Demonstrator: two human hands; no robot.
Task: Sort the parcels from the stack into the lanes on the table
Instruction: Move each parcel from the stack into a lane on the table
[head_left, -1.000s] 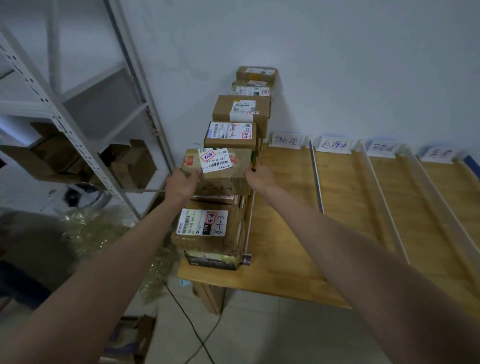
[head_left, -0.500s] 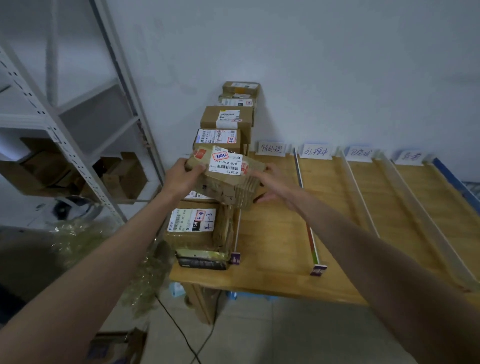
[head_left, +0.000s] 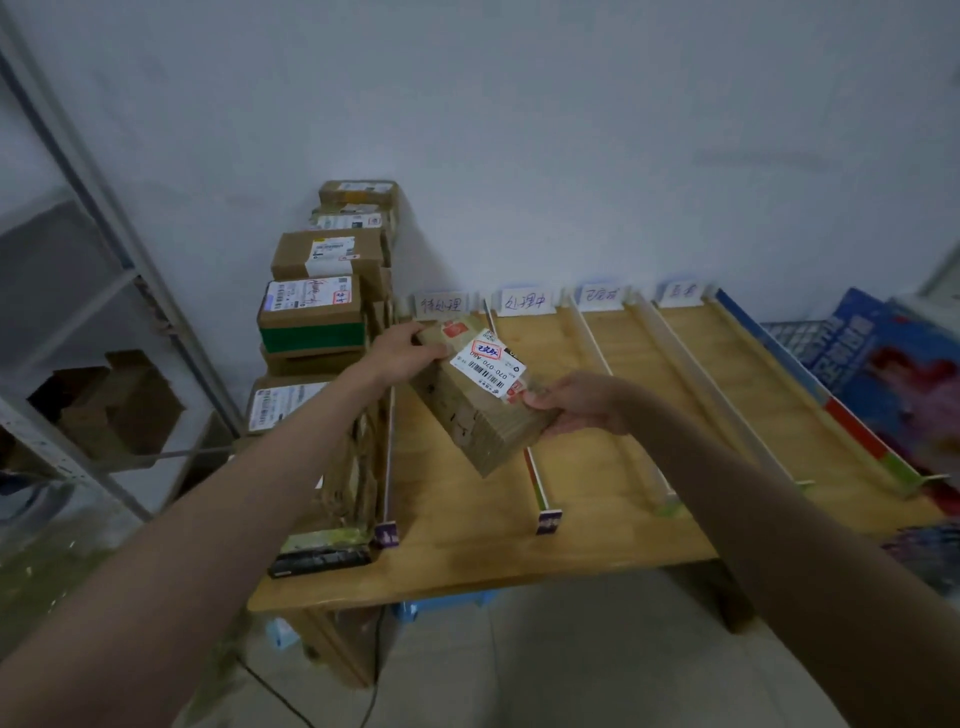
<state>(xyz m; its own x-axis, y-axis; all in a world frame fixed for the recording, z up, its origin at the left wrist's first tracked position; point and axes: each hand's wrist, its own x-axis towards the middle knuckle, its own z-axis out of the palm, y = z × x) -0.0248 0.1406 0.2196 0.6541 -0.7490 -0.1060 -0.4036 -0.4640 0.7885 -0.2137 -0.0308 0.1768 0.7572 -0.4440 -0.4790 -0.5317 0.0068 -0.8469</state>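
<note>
I hold a brown cardboard parcel (head_left: 470, 410) with a white barcode label and a red-marked sticker, tilted in the air above the leftmost lane of the wooden table (head_left: 467, 551). My left hand (head_left: 402, 351) grips its far left end. My right hand (head_left: 582, 402) grips its near right end, fingers curled under the edge. The stack of parcels (head_left: 311, 312) stands in a row along the table's left edge, each box labelled on top. Four lanes run back to the wall, split by thin dividers (head_left: 537, 480), each with a handwritten sign (head_left: 441, 303).
A metal shelving rack (head_left: 104, 291) with open cardboard boxes stands at the left. Printed blue and red boards (head_left: 893, 374) lean at the table's right side. A cable (head_left: 291, 701) trails over the tiled floor under the table.
Both hands have lifted the parcel off the stack and carried it right, over the first lane, turning it so its label faces up and right. The view has swung right.
</note>
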